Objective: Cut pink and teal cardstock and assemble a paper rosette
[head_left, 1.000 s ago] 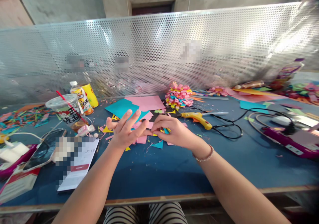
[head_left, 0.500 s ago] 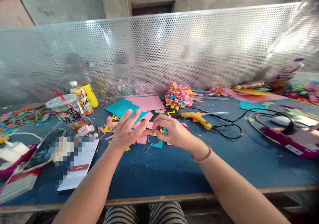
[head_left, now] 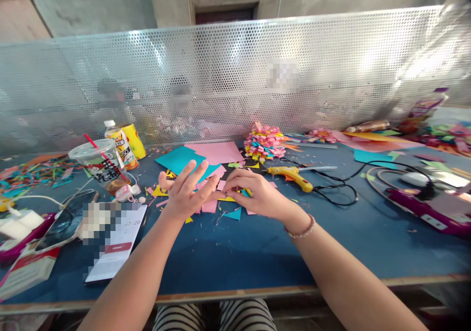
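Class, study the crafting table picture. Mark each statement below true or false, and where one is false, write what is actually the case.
1. The yellow glue gun lies on the table to the right of the right hand. True.
2. The left hand is clenched in a fist. False: its fingers are spread out.
3. A plastic cup with a red straw stands left of the hands. True.
4. The teal paper sheet lies on top of the phone. False: it lies further back, beside the pink paper sheet.
5. The table surface is red. False: it is blue.
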The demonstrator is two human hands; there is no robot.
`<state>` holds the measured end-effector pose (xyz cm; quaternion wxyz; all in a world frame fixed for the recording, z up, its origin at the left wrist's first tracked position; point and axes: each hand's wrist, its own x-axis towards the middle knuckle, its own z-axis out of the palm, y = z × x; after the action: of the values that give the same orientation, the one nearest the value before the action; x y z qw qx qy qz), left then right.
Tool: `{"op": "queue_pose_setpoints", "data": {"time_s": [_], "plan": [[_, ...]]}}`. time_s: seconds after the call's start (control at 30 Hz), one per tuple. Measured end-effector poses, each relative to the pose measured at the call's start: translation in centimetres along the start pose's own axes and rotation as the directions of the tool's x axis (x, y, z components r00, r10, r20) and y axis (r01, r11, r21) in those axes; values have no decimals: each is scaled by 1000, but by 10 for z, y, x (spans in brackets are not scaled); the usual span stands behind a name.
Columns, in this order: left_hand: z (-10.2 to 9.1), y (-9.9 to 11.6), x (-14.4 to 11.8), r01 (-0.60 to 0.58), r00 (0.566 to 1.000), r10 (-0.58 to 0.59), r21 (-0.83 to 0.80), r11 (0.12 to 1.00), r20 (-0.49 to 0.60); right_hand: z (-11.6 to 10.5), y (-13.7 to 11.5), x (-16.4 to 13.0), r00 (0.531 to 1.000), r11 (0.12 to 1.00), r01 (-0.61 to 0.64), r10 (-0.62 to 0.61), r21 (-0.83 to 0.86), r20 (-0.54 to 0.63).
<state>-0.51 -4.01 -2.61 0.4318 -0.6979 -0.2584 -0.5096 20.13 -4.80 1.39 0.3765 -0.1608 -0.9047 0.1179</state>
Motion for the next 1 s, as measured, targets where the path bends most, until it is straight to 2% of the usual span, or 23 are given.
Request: {"op": "queue_pose_setpoints", "data": {"time_s": [0.17,0.3,0.5,0.6,0.8,1.0], "plan": [[0,1,-1,-15,1000,15,46,999,-9,0,0,0,1000,1000,-2,2,10,27],[-1,2,-1,-7,999,4,83,997,38,0,1,-1,999,1000,13,-13,-6,43],[-3,4,3,-83,996,85,150,985,-5,3,3,-2,999,998,34,-32,-55,37],[-2,5,4,-76,997,78,179,981,-4,7,5,-3,999,997,38,-38,-67,-5],[-2,6,2,-53,998,56,138,989,-19,5,3,-1,998,996,35,-39,-77,-53],[-1,4,-1,-38,999,42,174,984,-18,0,-1,-1,999,999,52,-52,1,-3]]}}
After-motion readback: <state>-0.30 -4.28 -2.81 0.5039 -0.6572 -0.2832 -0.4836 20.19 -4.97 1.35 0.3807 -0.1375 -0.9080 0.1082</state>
